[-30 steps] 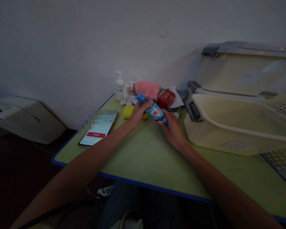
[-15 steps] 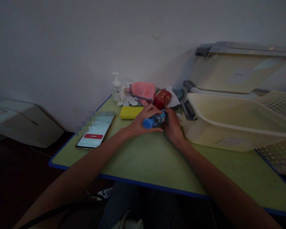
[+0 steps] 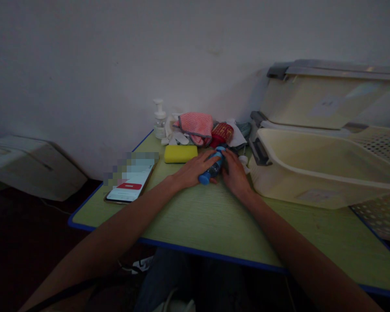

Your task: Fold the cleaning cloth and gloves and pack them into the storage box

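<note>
A small clear plastic bottle (image 3: 215,168) with a blue cap and blue label lies tilted low over the table, its cap toward me. My left hand (image 3: 195,169) grips it from the left, fingers across its upper side. On the other side, my right hand (image 3: 235,173) has its fingers closed against the label end. Just left of the bottle's far end lies a yellow roll-shaped object (image 3: 181,154). Behind the hands are a red packet (image 3: 222,132) with gold print and a folded pink cloth (image 3: 196,125).
A cream plastic basket (image 3: 299,188) stands on the right, with a lidded box (image 3: 315,97) behind it. A lit phone (image 3: 133,182) lies left on the green table (image 3: 195,221). At the back, a white pump bottle (image 3: 160,119) stands near the wall.
The bottle has tipped lower, its cap coming down and slightly toward me. My left hand has turned over it, its fingers now across the top.
</note>
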`<move>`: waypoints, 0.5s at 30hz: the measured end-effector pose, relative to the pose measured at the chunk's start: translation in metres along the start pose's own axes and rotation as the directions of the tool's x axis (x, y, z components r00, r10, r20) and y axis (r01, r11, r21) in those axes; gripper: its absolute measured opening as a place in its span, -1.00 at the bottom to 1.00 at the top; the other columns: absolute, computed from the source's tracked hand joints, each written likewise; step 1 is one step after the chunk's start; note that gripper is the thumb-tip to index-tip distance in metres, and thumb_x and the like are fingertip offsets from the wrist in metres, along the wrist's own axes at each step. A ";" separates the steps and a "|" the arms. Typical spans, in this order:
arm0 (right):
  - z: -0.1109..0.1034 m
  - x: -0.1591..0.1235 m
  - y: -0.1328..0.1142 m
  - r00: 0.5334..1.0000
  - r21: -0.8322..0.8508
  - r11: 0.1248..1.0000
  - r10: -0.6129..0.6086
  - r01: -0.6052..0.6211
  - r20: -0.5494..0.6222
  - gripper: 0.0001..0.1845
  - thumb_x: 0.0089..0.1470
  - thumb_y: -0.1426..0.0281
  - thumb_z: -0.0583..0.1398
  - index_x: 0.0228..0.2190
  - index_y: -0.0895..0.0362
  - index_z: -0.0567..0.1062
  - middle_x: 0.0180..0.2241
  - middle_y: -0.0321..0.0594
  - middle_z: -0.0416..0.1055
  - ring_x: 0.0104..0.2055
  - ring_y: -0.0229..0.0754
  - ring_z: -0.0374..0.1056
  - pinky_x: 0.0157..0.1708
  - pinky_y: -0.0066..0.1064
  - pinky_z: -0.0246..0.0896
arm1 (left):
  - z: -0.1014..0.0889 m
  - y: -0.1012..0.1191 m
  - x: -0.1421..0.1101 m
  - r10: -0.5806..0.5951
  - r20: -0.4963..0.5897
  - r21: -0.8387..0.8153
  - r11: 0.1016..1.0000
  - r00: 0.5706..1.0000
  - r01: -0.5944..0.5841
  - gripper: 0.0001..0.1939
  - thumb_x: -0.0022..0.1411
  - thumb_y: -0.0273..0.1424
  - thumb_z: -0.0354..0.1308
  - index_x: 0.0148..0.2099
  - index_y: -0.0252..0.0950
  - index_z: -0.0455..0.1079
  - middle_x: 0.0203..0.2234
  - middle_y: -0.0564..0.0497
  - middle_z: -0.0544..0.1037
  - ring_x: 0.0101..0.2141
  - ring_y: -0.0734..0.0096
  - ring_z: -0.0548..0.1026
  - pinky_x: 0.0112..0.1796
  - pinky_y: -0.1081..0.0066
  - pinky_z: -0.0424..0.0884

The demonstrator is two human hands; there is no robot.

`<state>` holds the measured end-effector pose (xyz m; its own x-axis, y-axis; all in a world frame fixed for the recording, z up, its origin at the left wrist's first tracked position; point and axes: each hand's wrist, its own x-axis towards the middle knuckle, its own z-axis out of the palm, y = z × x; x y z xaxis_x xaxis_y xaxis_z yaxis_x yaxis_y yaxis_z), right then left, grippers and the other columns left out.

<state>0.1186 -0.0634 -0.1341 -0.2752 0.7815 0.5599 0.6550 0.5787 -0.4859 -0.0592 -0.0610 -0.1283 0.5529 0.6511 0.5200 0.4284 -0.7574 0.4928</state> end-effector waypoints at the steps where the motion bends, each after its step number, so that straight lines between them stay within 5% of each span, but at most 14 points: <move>1: 0.000 0.000 0.000 1.000 -0.002 1.000 -0.004 0.004 0.004 -0.38 -0.13 0.60 0.01 0.05 0.22 0.28 0.13 0.04 0.17 0.20 -0.02 0.09 0.19 -0.07 -0.03 | 0.001 0.000 0.000 -0.006 0.000 -0.003 1.000 1.000 0.006 -0.33 -0.05 -0.18 0.31 0.11 -0.22 0.25 0.17 -0.23 0.21 0.17 -0.02 0.18 0.14 0.00 0.10; 4: 0.001 0.000 0.000 1.000 -0.006 1.000 -0.018 0.018 0.001 -0.36 -0.13 0.60 0.02 0.06 0.22 0.26 0.15 0.03 0.15 0.20 -0.01 0.08 0.19 -0.04 -0.04 | 0.002 0.002 0.000 -0.030 -0.037 -0.009 1.000 0.999 0.029 -0.28 -0.08 -0.21 0.34 0.13 -0.25 0.21 0.13 -0.24 0.26 0.13 0.02 0.25 0.13 0.05 0.14; 7: 0.000 0.000 0.000 0.999 -0.003 0.999 -0.036 0.036 -0.013 -0.38 -0.08 0.54 0.05 0.09 0.21 0.20 0.15 0.05 0.15 0.21 0.00 0.06 0.18 0.00 -0.04 | 0.004 0.010 0.004 -0.087 -0.210 -0.086 0.994 0.974 0.071 -0.24 -0.13 -0.21 0.37 0.10 -0.26 0.17 0.03 -0.20 0.38 0.04 0.07 0.36 0.08 0.09 0.24; 9: 0.000 0.000 -0.002 0.998 0.006 0.999 -0.046 0.046 -0.039 -0.39 -0.02 0.46 0.07 0.11 0.20 0.14 0.14 0.09 0.16 0.21 0.01 0.06 0.16 0.01 -0.02 | 0.006 0.016 0.010 -0.178 -0.399 -0.204 0.974 0.899 0.103 -0.29 -0.12 -0.20 0.37 0.05 -0.25 0.17 -0.06 -0.14 0.44 -0.04 0.14 0.43 -0.02 0.16 0.34; 11: 0.001 0.001 -0.004 0.997 0.026 0.999 -0.036 0.038 -0.074 -0.40 0.01 0.41 0.08 0.10 0.19 0.10 0.12 0.11 0.17 0.19 -0.01 0.10 0.14 0.01 0.01 | 0.007 0.019 0.016 -0.313 -0.552 -0.351 0.928 0.773 0.125 -0.37 -0.09 -0.15 0.33 -0.04 -0.24 0.16 -0.18 -0.07 0.47 -0.17 0.23 0.49 -0.19 0.25 0.45; 13: 0.001 0.001 -0.007 0.996 0.045 0.999 -0.015 0.019 -0.093 -0.45 0.02 0.40 0.08 0.06 0.19 0.08 0.12 0.13 0.18 0.18 -0.03 0.12 0.12 -0.03 0.06 | 0.007 0.020 0.021 -0.435 -0.616 -0.480 0.868 0.657 0.124 -0.43 -0.05 -0.10 0.28 -0.10 -0.23 0.12 -0.28 -0.02 0.46 -0.29 0.31 0.51 -0.37 0.36 0.47; 15: 0.002 0.001 -0.008 0.996 0.051 0.999 -0.002 0.007 -0.084 -0.50 0.03 0.41 0.05 0.02 0.20 0.08 0.11 0.17 0.17 0.18 -0.04 0.13 0.10 -0.06 0.08 | 0.005 0.017 0.025 -0.495 -0.621 -0.548 0.828 0.608 0.114 -0.47 0.00 -0.07 0.24 -0.14 -0.23 0.09 -0.34 0.02 0.44 -0.36 0.37 0.50 -0.44 0.41 0.45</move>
<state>0.1112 -0.0665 -0.1309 -0.2166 0.7578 0.6154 0.6165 0.5950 -0.5157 -0.0346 -0.0581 -0.1106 -0.3201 0.8012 0.5055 0.0260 -0.5260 0.8501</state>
